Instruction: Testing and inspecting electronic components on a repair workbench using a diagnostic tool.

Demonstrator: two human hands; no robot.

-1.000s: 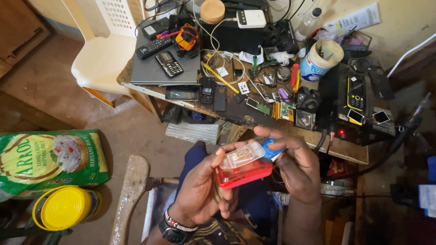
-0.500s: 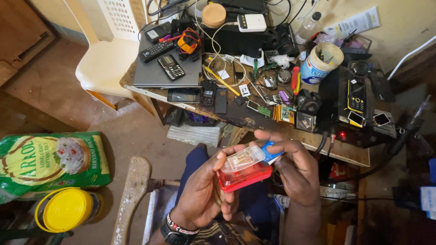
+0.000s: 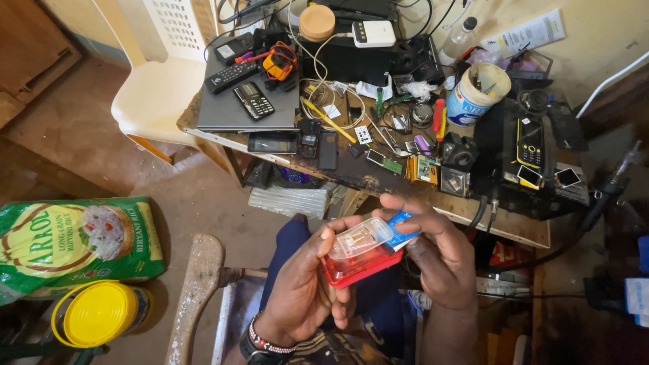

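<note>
Small clear-lidded red case (image 3: 358,260) held over the lap, below the near edge of the table (image 3: 514,226) — long axis running lower left to upper right, tilted up toward the right hand. Clear inner tray or lid (image 3: 362,238) sitting on top of the red base, small metal parts dimly visible inside; exact contents too small to tell.

Left hand (image 3: 304,287) cupped under and around the case's left end, thumb laid along the top edge, fingers curled beneath — gripping, not spread. Right hand (image 3: 439,260) closed on the case's right end, fingers wrapped over it, pinching a blue card or label (image 3: 400,230) against the upper right corner. Both hands touching the case; neither one nearer than the other.

Nothing between hands and case. Beyond, well apart: table crowded with phones, a remote control (image 3: 231,76), a yellow-handled tool (image 3: 329,120), a white tub (image 3: 477,94) of bits, tangled cables. White plastic chair (image 3: 159,88) at table's left. On the floor left — green rice bag (image 3: 74,243), yellow lid (image 3: 98,314), wooden plank (image 3: 193,290) beside the knee.
</note>
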